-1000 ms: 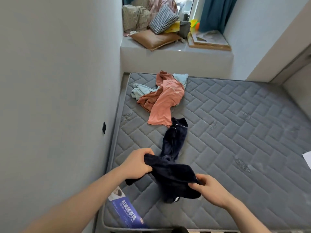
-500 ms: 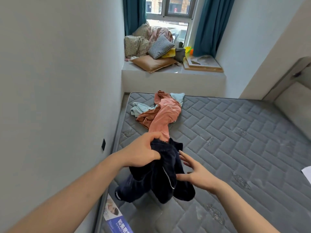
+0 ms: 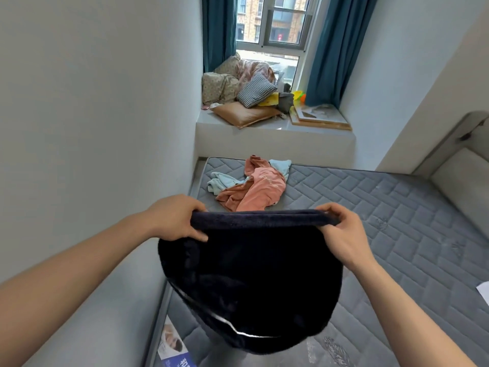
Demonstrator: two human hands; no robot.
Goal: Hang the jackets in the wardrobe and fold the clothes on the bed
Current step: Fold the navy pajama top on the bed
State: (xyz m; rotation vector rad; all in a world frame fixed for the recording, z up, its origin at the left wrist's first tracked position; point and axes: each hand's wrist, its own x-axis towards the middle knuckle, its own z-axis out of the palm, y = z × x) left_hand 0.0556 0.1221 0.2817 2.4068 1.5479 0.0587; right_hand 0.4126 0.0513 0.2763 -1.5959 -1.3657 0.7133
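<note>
Fingers (image 3: 195,234) of both hands, left (image 3: 173,218) and right (image 3: 344,234), gripped the garment's (image 3: 251,282) top edge at frame centre; possibly trousers, above the mattress (image 3: 397,234)

Dark garment (image 3: 251,282) hides mattress (image 3: 383,234) beneath; label (image 3: 172,348) cut off.

Dark garment (image 3: 254,274) stretched between left hand (image 3: 176,218) and right hand (image 3: 344,231).

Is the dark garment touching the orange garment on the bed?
Cannot tell. In the head view the dark garment, held up, hides the near edge of the orange garment.
</note>
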